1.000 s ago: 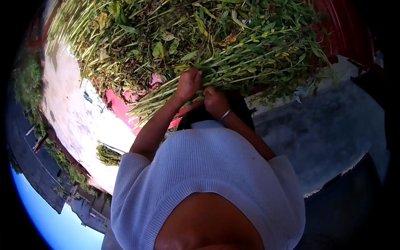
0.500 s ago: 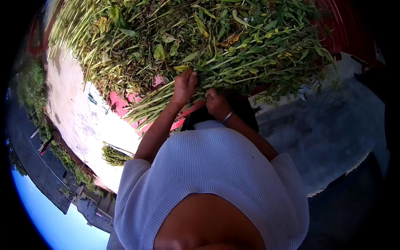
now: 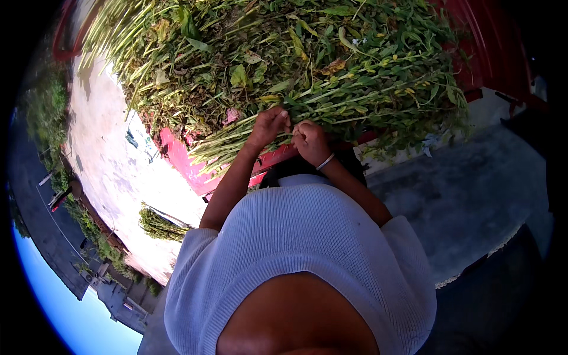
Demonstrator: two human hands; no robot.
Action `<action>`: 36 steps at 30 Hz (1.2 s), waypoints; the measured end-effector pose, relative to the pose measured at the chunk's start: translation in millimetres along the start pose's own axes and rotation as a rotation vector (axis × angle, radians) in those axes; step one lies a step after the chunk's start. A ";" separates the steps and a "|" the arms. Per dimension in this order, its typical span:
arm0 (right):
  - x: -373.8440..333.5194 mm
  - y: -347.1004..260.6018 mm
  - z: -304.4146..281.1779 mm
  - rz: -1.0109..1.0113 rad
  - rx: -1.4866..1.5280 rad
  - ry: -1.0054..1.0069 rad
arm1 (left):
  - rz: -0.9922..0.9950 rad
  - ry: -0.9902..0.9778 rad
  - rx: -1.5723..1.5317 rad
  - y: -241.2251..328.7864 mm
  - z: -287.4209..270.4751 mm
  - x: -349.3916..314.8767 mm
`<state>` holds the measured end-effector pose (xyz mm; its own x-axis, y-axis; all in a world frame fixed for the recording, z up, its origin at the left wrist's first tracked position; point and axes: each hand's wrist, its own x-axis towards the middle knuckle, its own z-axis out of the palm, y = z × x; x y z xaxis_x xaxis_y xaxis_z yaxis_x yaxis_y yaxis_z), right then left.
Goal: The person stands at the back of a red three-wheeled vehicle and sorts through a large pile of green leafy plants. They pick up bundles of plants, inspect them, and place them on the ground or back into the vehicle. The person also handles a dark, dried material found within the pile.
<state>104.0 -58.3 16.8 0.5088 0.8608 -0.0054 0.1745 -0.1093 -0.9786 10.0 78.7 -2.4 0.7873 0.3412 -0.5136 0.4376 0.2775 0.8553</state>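
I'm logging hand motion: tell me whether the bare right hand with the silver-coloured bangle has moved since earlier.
Yes: the bare right hand has moved slightly upward, toward the curled brown leaf on the leafy green pile.

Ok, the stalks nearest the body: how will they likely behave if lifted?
The stalks look thin and nearly straight, so probably fairly stiff along their bare ends. Their leafy tops spread to the right, so that end may be heavier and sag. The tops lie against the tangled pile, so they could snag.

Green bushes [image 3: 50, 109], blue sky [image 3: 71, 316]
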 end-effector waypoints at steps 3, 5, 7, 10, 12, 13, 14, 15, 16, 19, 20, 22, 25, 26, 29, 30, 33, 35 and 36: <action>0.3 20.5 8.7 0.078 0.060 -0.001 | 0.071 0.057 0.214 -5.2 0.8 3.6; 1.7 40.2 12.0 0.190 0.095 -0.009 | 0.079 0.037 0.270 -4.8 1.0 4.0; 9.4 27.6 5.5 0.165 -0.026 -0.043 | 0.109 0.019 0.275 -3.4 -0.9 3.2; 17.3 -6.8 -9.7 -0.076 -0.236 0.001 | 0.129 0.003 0.251 -2.0 2.7 -4.7; 22.3 -21.0 -12.0 -0.127 -0.343 -0.021 | 0.331 0.041 0.373 -14.3 6.4 -1.7; 22.8 -19.1 -6.7 -0.049 -0.355 -0.048 | 0.432 0.062 0.436 -20.7 7.3 0.3; 23.0 -13.8 1.4 0.030 -0.367 -0.077 | 0.435 0.089 0.513 -27.1 6.8 1.6; 25.4 -14.9 5.2 0.110 -0.377 -0.105 | 0.435 0.116 0.590 -27.9 6.3 2.3; 32.3 -31.3 -2.3 0.040 -0.400 -0.142 | 0.434 0.142 0.667 -28.8 5.5 2.6; 31.8 18.1 2.5 -0.082 -0.158 0.103 | 0.404 0.125 0.741 -21.7 5.5 2.2; 27.4 24.7 -1.3 -0.117 -0.198 0.090 | 0.406 0.119 0.652 -20.2 6.5 0.7; 25.5 22.2 -9.1 -0.197 -0.276 0.056 | 0.409 0.118 0.477 -17.7 5.8 -2.6; 16.4 19.5 -7.1 -0.103 -0.468 -0.143 | 0.335 0.073 0.269 -39.7 2.2 4.2; 15.1 17.7 -7.1 -0.094 -0.522 -0.152 | 0.326 0.061 0.247 -46.2 1.6 4.7; 19.2 10.3 -4.7 -0.061 -0.651 -0.148 | 0.267 0.027 0.218 -32.8 -2.1 3.1; 19.1 9.6 -4.7 -0.049 -0.679 -0.144 | 0.179 0.029 0.078 -34.8 -0.7 4.0; 16.2 -7.6 -2.6 0.083 -0.711 -0.147 | 0.088 -0.003 0.017 -19.9 -0.9 -0.4; 11.0 -11.5 0.6 0.139 -0.692 -0.128 | 0.063 -0.040 0.046 -9.7 -4.4 -1.5; 4.7 -2.4 5.3 0.133 -0.673 -0.108 | 0.038 -0.058 0.033 -11.8 -7.7 -0.1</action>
<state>101.6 -51.4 18.1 0.4813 0.8596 -0.1714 0.6190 -0.4718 -0.6279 1.4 82.2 -13.0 0.8270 0.2983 -0.4766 0.4202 0.2352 0.8764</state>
